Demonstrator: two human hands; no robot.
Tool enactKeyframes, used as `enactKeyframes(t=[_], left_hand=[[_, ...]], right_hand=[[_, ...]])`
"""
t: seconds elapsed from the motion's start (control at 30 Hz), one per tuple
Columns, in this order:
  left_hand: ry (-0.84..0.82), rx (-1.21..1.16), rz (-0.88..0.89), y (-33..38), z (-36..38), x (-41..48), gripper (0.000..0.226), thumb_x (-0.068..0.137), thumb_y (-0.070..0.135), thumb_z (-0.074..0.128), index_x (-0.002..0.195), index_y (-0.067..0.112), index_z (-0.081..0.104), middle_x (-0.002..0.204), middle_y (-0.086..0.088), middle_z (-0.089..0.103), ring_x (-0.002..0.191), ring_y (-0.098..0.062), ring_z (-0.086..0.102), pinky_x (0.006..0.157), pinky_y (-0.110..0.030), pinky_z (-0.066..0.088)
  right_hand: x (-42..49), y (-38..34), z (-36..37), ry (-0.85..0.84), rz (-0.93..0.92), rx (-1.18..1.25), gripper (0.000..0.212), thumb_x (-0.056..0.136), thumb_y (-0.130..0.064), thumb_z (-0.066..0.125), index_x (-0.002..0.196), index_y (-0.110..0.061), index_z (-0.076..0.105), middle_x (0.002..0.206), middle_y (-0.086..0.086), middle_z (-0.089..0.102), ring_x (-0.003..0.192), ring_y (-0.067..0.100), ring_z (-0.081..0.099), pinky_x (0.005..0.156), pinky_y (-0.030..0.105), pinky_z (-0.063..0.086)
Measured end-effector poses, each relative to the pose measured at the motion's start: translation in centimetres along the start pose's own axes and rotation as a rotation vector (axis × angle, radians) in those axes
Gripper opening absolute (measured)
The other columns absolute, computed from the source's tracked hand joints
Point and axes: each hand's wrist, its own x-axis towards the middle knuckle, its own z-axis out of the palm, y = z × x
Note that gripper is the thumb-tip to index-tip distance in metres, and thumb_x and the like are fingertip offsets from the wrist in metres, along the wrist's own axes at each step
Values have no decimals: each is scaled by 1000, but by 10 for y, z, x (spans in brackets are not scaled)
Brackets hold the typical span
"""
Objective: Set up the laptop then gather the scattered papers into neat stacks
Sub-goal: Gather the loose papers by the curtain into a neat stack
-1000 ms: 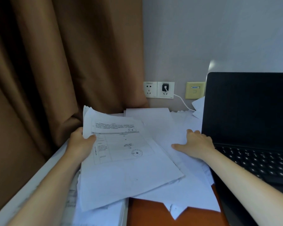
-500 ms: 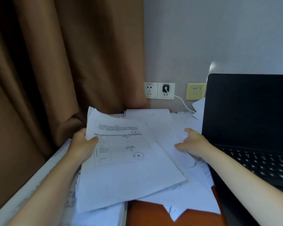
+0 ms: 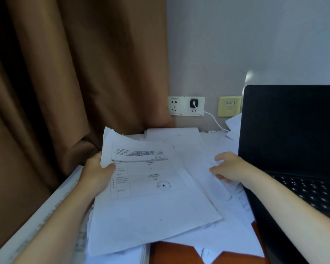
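two hands in: left hand (image 3: 97, 175) grips the printed sheaf (image 3: 151, 206), right hand (image 3: 231, 168) pinches loose sheets (image 3: 196, 157) beside one open laptop (image 3: 293, 130)

Lighting: dim, cool and bluish, soft and even; source cannot be told. One pale bright patch on the wall (image 3: 249, 76). Laptop screen (image 3: 290, 121) flat black, no glare. Curtain (image 3: 65, 73) folds in deep shadow, upper left near black. Focus: soft throughout; print on the top sheet (image 3: 145, 168) illegible. Slight wide-angle stretch toward the lower corners.
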Motion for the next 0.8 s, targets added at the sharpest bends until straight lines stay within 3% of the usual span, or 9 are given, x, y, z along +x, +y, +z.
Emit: enactKeyframes(t=[0.1,0.13,0.3,0.37,0.43,0.6,0.67,0.7,0.8], left_hand=[[-4,7,11,2,1,0,31,92,3,52,122,4,56,115,-11,61,92,-21,54,74,-29,42],[-6,8,13,2,1,-1,31,92,3,52,123,4,56,114,-11,60,92,-21,54,73,-29,42],[-3,11,14,3,1,-1,29,92,2,52,121,3,56,113,-12,61,91,-22,54,71,-29,42],[-9,4,8,3,1,-2,30,92,3,52,122,3,56,113,-12,61,91,-22,54,70,-28,43],[-15,3,5,2,1,-2,31,92,4,52,123,4,55,112,-11,60,91,-22,55,73,-30,43],[-23,14,13,0,0,-1,32,92,4,52,124,6,55,113,-10,62,94,-24,56,79,-33,46],[-27,54,41,0,0,-2,33,91,5,52,124,8,55,115,-10,62,97,-26,58,82,-36,49],[-26,75,53,0,0,-2,33,91,6,52,123,9,56,116,-10,63,99,-28,59,85,-39,50],[-23,106,65,1,-2,-3,33,90,7,52,123,11,57,116,-11,63,103,-31,59,90,-44,50]], right_hand=[[5,-5,0,-48,92,252,13,88,-12,64,92,-9,52,70,10,59,62,15,55,49,21,37],[8,-7,0,-48,122,276,12,87,-13,65,85,-6,55,68,9,58,56,13,51,45,20,34],[11,-19,5,-61,161,201,20,87,-19,65,98,-3,62,73,2,68,50,9,36,44,18,27],[7,-25,7,-55,147,113,14,87,-18,62,81,-6,60,61,1,59,43,9,36,42,18,28],[4,-29,10,-27,138,37,21,87,-20,62,71,-10,53,59,2,47,45,12,39,45,18,30],[0,-33,18,-1,54,7,8,88,-18,57,88,-11,53,82,9,48,67,17,41,65,26,37],[-3,-32,15,11,27,30,29,91,-17,55,111,3,61,96,14,58,80,20,43,83,34,47],[-5,-30,13,23,30,37,42,91,-17,55,123,10,54,104,17,61,83,20,43,89,38,47],[-10,-24,8,32,51,38,47,92,-17,56,130,9,46,111,20,62,83,20,49,92,40,50]])
